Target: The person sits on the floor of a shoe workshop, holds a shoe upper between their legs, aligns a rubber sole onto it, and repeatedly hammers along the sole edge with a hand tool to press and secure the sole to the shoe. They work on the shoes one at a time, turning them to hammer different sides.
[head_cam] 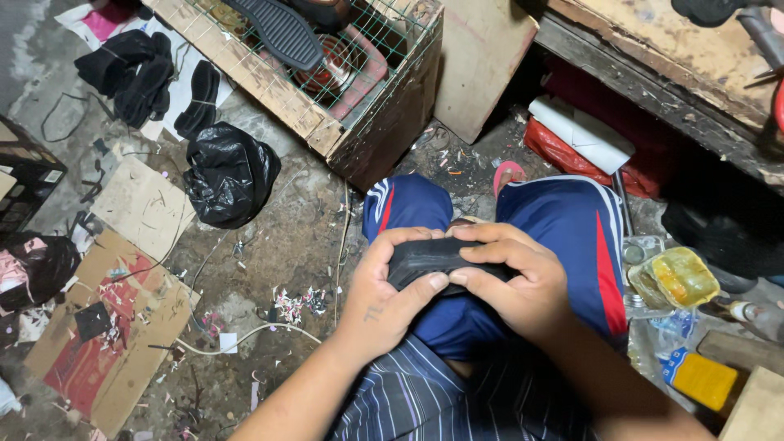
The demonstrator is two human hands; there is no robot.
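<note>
Both my hands hold a piece of black rubber, folded like a strip of inner tube, over my lap. My left hand grips its left end with the thumb pressed on the lower edge. My right hand wraps over its right end, thumb meeting the left thumb. I sit with knees apart in blue shorts with red and white stripes. Most of the rubber is hidden under my fingers.
A wooden crate with wire mesh stands ahead. A black plastic bag and flattened cardboard lie on the dirty floor at left. At right sit a yellow container, a small yellow box and a wooden bench.
</note>
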